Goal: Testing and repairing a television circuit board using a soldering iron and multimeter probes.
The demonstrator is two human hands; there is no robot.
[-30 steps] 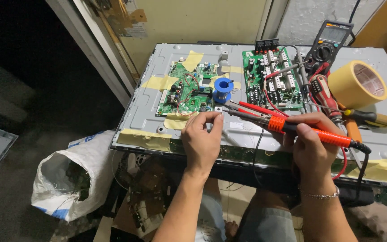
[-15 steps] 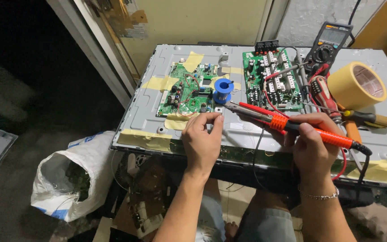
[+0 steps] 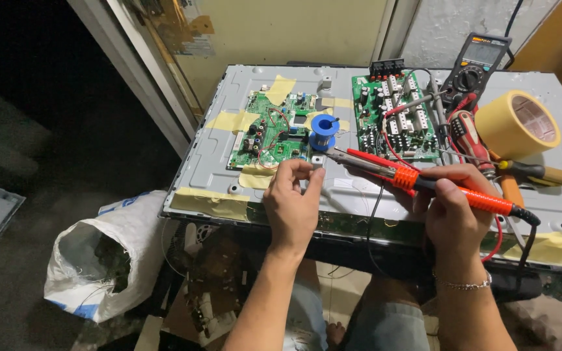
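Observation:
My left hand (image 3: pixel 292 207) pinches a small grey part (image 3: pixel 318 160) between thumb and fingertips, just above the grey metal panel (image 3: pixel 209 170). My right hand (image 3: pixel 453 211) grips a red soldering iron (image 3: pixel 424 184) by its handle. The iron's metal tip points left and ends right beside the pinched part. A blue solder spool (image 3: pixel 324 128) stands just behind the tip, at the edge of a green circuit board (image 3: pixel 265 133) taped to the panel.
A second green board (image 3: pixel 393 117) lies to the right, with a multimeter (image 3: pixel 479 62) and its red and black leads behind it. A masking tape roll (image 3: pixel 517 123) and a screwdriver (image 3: pixel 533 173) sit at the right. A white sack (image 3: pixel 92 253) stands on the floor, left.
The soldering iron's tip has shifted slightly to the right. My left hand stays pinched in almost the same place.

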